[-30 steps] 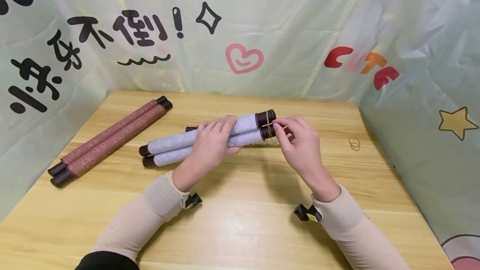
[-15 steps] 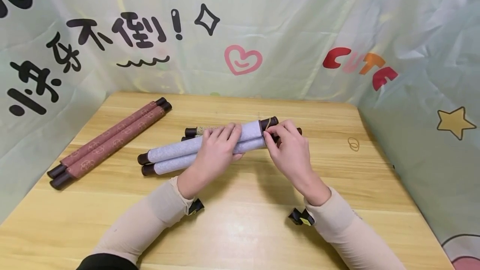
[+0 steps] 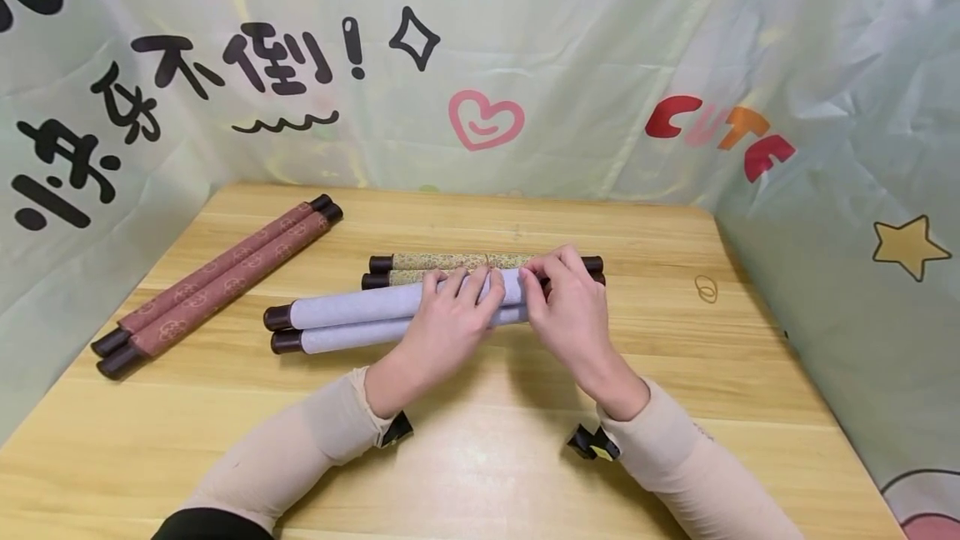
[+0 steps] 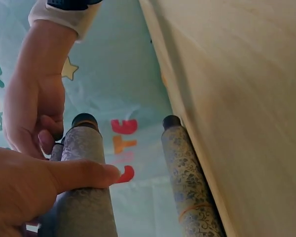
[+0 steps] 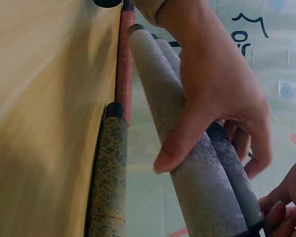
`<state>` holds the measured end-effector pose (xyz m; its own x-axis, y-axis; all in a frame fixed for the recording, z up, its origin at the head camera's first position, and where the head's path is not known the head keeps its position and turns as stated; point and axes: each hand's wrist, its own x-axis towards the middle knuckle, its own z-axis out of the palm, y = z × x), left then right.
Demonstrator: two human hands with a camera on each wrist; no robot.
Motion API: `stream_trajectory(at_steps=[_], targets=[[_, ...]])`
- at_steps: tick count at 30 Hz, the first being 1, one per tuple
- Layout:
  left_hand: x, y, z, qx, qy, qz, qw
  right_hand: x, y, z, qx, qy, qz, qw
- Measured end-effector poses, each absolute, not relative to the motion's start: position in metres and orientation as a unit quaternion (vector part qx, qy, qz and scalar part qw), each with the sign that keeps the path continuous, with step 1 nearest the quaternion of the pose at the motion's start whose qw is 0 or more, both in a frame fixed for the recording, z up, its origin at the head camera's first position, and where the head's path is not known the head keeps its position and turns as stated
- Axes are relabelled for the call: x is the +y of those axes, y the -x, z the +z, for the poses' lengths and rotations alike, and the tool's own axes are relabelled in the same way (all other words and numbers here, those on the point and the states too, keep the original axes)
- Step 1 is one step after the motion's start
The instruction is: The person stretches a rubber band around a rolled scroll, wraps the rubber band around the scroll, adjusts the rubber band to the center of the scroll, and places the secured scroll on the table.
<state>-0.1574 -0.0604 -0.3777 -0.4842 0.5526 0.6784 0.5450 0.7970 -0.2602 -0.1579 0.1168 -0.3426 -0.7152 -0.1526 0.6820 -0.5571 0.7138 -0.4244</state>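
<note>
A pale lavender-blue scroll [image 3: 352, 307], rolled on two rods with dark end knobs, is held slanted above the table. My left hand [image 3: 453, 319] grips it right of its middle, thumb across the near roll in the left wrist view. My right hand [image 3: 573, 319] is at the scroll's right end, thumb and forefinger pinching a rubber band [image 4: 86, 121] that loops the dark knob. In the head view that end and the band are hidden behind the right hand. Behind them lies a yellow floral scroll [image 3: 442, 261] with a thin band round its middle.
A dark red scroll [image 3: 225, 273] lies diagonally at the table's left. Two loose rubber bands [image 3: 706, 288] lie at the right. Printed cloth [image 3: 570, 107] walls the back and sides of the wooden table [image 3: 480, 457].
The scroll and both hands have moved lower and nearer, uncovering the yellow scroll behind. My right hand has shifted left, from the knob's outer end toward the blue roll, drawing the band along.
</note>
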Motion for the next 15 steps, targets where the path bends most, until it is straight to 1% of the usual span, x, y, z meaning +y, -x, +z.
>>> stream_trajectory(at_steps=[7, 10, 15], targets=[[-0.064, 0.160, -0.375, -0.864, 0.312, -0.038, 0.394, 0.107, 0.150, -0.351, -0.847, -0.275, 0.286, 0.354], [-0.070, 0.162, -0.370, -0.871, 0.296, -0.058, 0.388, 0.104, 0.148, -0.355, -0.847, -0.296, 0.266, 0.353], [-0.080, 0.165, -0.358, -0.884, 0.277, -0.106, 0.361, 0.107, 0.146, -0.354, -0.849, -0.291, 0.289, 0.333]])
